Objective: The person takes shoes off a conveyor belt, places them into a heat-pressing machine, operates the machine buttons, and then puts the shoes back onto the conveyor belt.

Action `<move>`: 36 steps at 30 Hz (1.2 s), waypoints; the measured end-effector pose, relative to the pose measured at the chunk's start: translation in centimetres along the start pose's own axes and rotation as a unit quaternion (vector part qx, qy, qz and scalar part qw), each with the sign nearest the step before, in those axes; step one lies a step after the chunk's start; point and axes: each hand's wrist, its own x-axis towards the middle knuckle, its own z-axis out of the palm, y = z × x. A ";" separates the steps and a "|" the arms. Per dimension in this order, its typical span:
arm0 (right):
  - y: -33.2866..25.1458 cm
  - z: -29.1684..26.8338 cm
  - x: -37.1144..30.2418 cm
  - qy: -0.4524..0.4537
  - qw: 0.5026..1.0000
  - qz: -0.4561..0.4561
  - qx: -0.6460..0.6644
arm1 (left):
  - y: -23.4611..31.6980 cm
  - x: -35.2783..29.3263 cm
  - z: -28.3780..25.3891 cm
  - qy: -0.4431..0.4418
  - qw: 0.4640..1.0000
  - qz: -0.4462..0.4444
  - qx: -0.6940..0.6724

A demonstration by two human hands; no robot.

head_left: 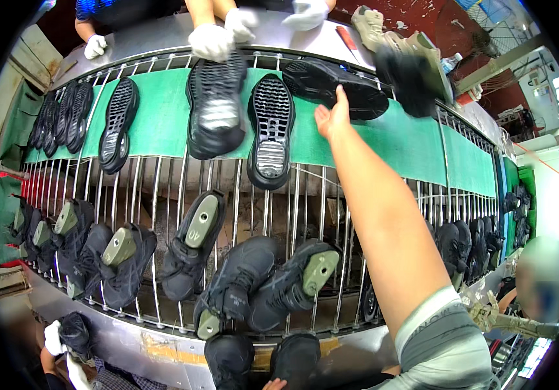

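Observation:
My right arm reaches forward to a black shoe sole point(364, 97) lying crosswise at the far edge of the green belt strip. My right hand point(332, 117) grips its near side, one digit over the edge and the other fingers partly hidden. Beside it, another black sole point(271, 130) lies lengthwise on the green strip point(156, 123). Only a few fingers of my left hand point(275, 385) show at the bottom edge, next to a black shoe point(295, 361); its grip is hidden. A second black shoe point(228, 361) is to its left.
Across the line, a person's white-gloved hand point(211, 42) holds a blurred black sole point(214, 110). Black sneakers point(243, 270) with green lasts stand on metal rollers point(292, 208). More soles point(118, 127) lie left. Beige shoes point(369, 27) sit beyond; another gloved person works lower left.

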 end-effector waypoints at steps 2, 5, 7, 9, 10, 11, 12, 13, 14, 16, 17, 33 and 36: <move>-1.2 1.9 3.9 0.048 0.997 0.006 0.062 | -0.6 1.5 -0.6 -0.002 1.000 -0.016 -0.006; -0.6 4.8 4.6 0.073 0.993 -0.054 0.074 | -1.4 2.6 -0.6 0.002 0.999 -0.039 -0.014; -0.8 5.7 5.3 0.126 0.986 -0.061 0.087 | -1.7 3.1 -0.6 0.004 0.999 -0.045 -0.015; -1.3 5.9 6.5 0.134 0.984 -0.059 0.099 | -2.0 3.1 -0.6 0.004 0.999 -0.050 -0.014; -1.5 5.4 7.3 0.129 0.986 -0.048 0.094 | -2.1 3.1 -0.5 0.006 0.999 -0.052 -0.014; -2.5 4.9 8.6 0.124 0.987 -0.042 0.091 | -2.2 3.4 -0.4 0.005 0.999 -0.048 -0.012; -2.8 3.6 9.5 0.088 0.988 -0.043 0.118 | -2.3 3.2 -0.5 0.002 0.999 -0.046 -0.008; -3.3 2.4 10.7 0.052 0.987 -0.045 0.144 | -2.5 3.2 -0.6 -0.001 0.999 -0.044 -0.005; -3.2 1.6 10.0 0.081 0.989 -0.038 0.121 | -2.5 3.1 -0.4 0.001 0.999 -0.044 -0.007; -3.9 1.3 7.8 0.017 0.993 -0.011 0.120 | -2.5 2.9 0.2 0.008 0.999 -0.045 -0.009; -3.7 1.8 4.9 -0.003 0.993 0.005 0.114 | -2.5 2.7 0.6 0.014 0.999 -0.048 -0.012; -5.0 0.3 8.8 0.065 0.995 -0.044 0.061 | -2.4 2.2 0.0 0.029 0.997 -0.063 -0.035; -4.1 1.7 8.0 0.118 0.986 -0.070 0.090 | -2.4 2.2 -0.4 0.027 0.996 -0.076 -0.040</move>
